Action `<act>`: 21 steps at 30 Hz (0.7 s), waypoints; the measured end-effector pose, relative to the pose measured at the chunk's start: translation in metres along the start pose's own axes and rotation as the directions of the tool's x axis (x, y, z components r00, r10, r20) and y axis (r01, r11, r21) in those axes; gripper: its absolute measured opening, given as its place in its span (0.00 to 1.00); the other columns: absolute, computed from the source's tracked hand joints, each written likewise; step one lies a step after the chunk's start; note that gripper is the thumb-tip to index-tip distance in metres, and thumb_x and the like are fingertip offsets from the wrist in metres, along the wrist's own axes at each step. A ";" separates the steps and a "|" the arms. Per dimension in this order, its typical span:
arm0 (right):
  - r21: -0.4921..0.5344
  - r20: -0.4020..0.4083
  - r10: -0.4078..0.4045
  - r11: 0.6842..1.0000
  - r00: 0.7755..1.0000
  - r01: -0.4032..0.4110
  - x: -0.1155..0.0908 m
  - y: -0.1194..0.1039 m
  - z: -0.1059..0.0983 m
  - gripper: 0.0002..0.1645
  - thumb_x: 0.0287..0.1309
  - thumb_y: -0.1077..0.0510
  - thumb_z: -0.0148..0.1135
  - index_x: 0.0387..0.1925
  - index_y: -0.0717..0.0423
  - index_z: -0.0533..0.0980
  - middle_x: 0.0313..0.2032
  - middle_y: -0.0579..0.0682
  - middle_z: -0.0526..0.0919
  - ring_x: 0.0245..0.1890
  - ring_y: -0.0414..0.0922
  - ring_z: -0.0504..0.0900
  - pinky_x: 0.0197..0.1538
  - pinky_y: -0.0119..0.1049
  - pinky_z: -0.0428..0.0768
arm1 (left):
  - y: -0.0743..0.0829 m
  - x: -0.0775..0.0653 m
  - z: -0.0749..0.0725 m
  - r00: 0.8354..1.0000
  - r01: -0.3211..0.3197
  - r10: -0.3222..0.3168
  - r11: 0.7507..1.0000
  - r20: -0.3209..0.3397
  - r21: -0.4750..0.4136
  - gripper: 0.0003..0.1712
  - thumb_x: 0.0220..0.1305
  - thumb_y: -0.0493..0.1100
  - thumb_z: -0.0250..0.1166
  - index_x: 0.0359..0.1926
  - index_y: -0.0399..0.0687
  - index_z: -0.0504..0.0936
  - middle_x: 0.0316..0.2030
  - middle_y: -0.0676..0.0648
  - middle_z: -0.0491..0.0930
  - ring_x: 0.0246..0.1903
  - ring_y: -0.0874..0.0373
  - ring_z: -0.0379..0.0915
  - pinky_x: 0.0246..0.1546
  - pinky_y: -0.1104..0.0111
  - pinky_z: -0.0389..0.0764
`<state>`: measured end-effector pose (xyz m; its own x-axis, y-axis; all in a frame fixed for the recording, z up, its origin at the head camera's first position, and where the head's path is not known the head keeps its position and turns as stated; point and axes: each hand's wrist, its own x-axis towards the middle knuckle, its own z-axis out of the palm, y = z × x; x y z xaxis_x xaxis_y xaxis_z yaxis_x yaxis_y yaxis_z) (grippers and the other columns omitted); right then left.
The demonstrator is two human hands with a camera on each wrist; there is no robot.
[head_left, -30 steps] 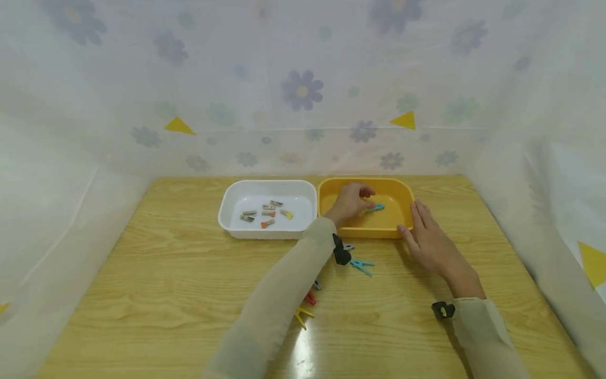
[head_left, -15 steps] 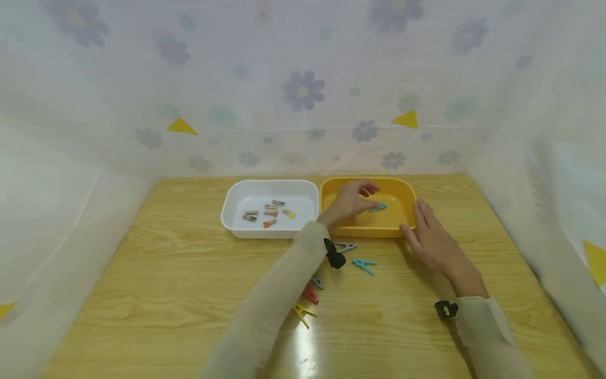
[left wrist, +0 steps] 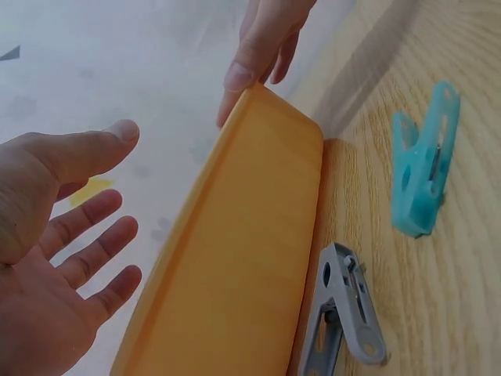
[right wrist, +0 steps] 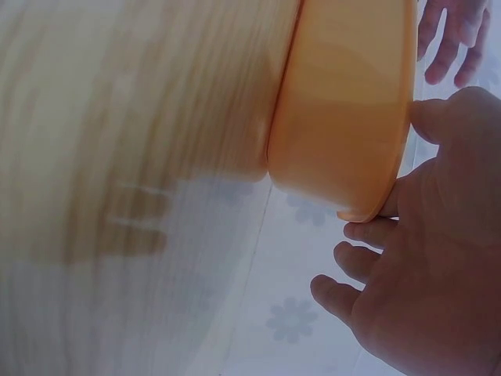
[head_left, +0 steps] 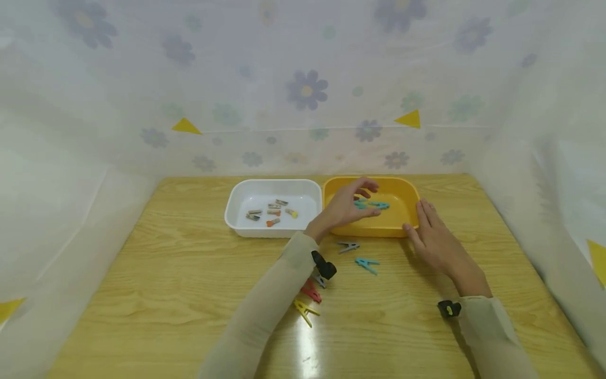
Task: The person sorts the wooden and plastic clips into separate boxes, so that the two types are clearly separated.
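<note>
My left hand (head_left: 344, 207) hovers over the yellow bin (head_left: 379, 231), thumb and fingers spread and nothing between them. Beyond its fingers, blue clothespins (head_left: 380, 205) lie on the bin's floor, partly covered by the hand. At the bin's right end, my right hand (head_left: 437, 245) touches the rim with thumb and fairly straight fingers. In front of the bin lie a grey clothespin (left wrist: 340, 305) and a turquoise clothespin (left wrist: 425, 164). Closer to me, beside the left forearm, are another grey clothespin (head_left: 320, 280), a red clothespin (head_left: 312, 292) and a yellow clothespin (head_left: 305, 311).
A white bin (head_left: 270, 232) stands against the yellow bin's left side, holding several small wooden clips (head_left: 273, 212). Both bins sit near the back of the wooden table (head_left: 180, 273). Flowered white sheeting (head_left: 265, 105) hangs behind and at the sides.
My left hand has let go of a blue clothespin in the yellow bin, drawn slightly back to the left and spread its fingers. The right hand stays on the rim.
</note>
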<state>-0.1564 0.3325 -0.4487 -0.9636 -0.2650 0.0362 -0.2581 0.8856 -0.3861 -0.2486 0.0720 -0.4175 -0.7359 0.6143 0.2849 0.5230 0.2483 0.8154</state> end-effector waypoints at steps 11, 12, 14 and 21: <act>0.006 0.000 -0.008 1.000 1.000 0.008 0.001 0.000 0.001 0.47 0.82 0.39 0.33 0.78 0.71 0.33 0.79 0.68 0.30 0.78 0.68 0.35 0.77 0.61 0.42 | 0.008 -0.032 -0.009 0.999 -0.040 0.040 0.999 -0.029 0.007 0.28 0.65 0.43 0.74 0.64 0.46 0.76 0.59 0.47 0.78 0.56 0.55 0.76 0.59 0.50 0.77; 0.006 -0.001 -0.008 1.000 1.000 0.008 0.001 0.000 0.001 0.47 0.82 0.39 0.33 0.78 0.71 0.33 0.79 0.67 0.30 0.78 0.67 0.35 0.77 0.61 0.41 | 0.008 -0.035 -0.009 0.999 -0.042 0.042 0.999 -0.028 0.013 0.28 0.65 0.44 0.74 0.63 0.45 0.77 0.59 0.48 0.79 0.56 0.56 0.76 0.59 0.50 0.77; 0.006 -0.004 -0.010 1.000 1.000 0.010 0.001 0.000 0.001 0.47 0.82 0.39 0.33 0.78 0.71 0.33 0.79 0.67 0.29 0.78 0.67 0.35 0.77 0.60 0.41 | 0.011 -0.042 -0.011 0.999 -0.046 0.046 0.999 -0.025 0.027 0.26 0.66 0.45 0.73 0.62 0.45 0.78 0.58 0.49 0.79 0.56 0.57 0.76 0.58 0.51 0.78; 0.009 -0.012 -0.019 1.000 1.000 0.019 0.002 0.000 0.001 0.47 0.82 0.39 0.34 0.78 0.71 0.33 0.79 0.68 0.31 0.78 0.68 0.36 0.77 0.59 0.40 | 0.012 -0.065 -0.021 0.998 -0.070 0.069 0.997 0.005 0.036 0.23 0.67 0.44 0.72 0.61 0.47 0.79 0.58 0.49 0.79 0.57 0.49 0.76 0.57 0.51 0.78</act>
<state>-0.1583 0.3316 -0.4500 -0.9593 -0.2771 0.0542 -0.2755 0.8771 -0.3934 -0.2034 0.0197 -0.4158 -0.6955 0.6339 0.3383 0.5883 0.2321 0.7747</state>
